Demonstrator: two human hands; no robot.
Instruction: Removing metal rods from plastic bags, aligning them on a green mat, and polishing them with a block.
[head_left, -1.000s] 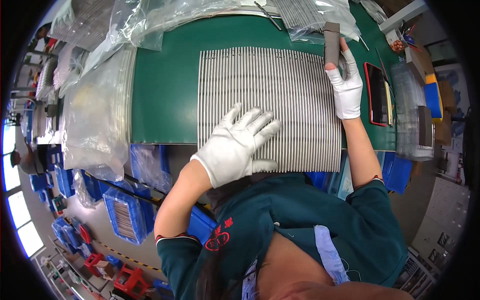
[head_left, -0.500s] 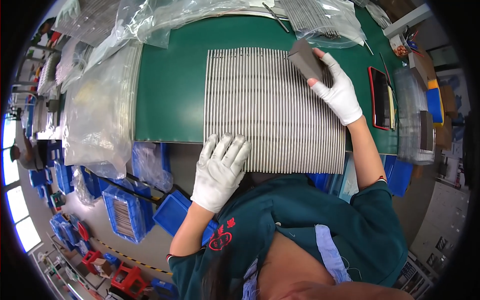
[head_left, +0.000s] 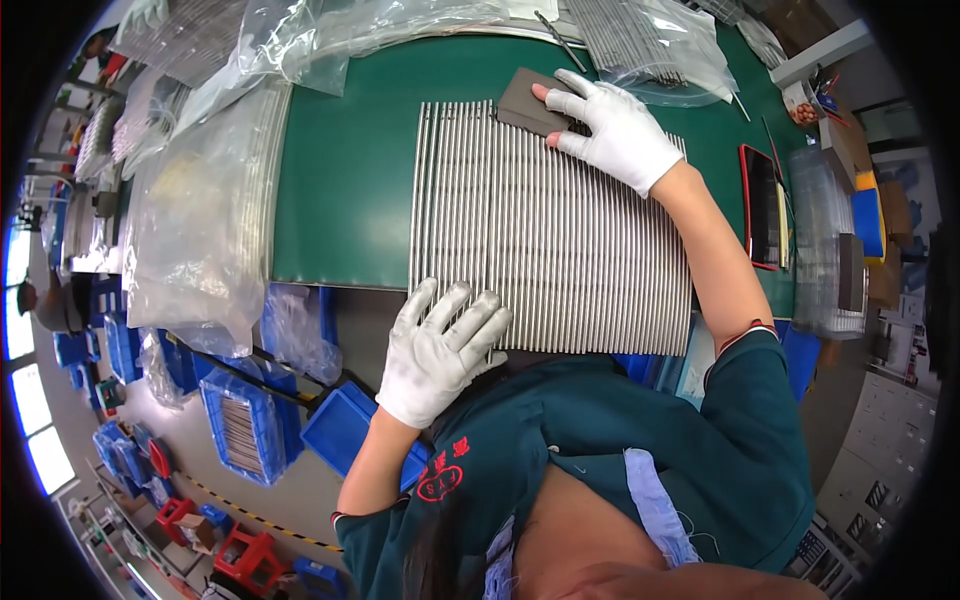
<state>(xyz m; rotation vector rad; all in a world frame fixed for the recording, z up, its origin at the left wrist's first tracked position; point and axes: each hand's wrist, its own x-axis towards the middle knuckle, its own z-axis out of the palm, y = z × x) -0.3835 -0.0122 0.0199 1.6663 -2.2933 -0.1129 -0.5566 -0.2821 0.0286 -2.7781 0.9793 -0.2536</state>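
I'm seeing the right hand (head_left: 615,137), clamped on the grey-brown block (head_left: 522,101), shifted left along the far ends of the metal rods (head_left: 590,235), so that's where the work is now. Left hand (head_left: 437,352), fingers apart, sits at their near-left corner, overhanging the green table (head_left: 345,180).

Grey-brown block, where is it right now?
In the head view, the grey-brown block is at upper centre, in the right hand, at the far ends of the metal rods.
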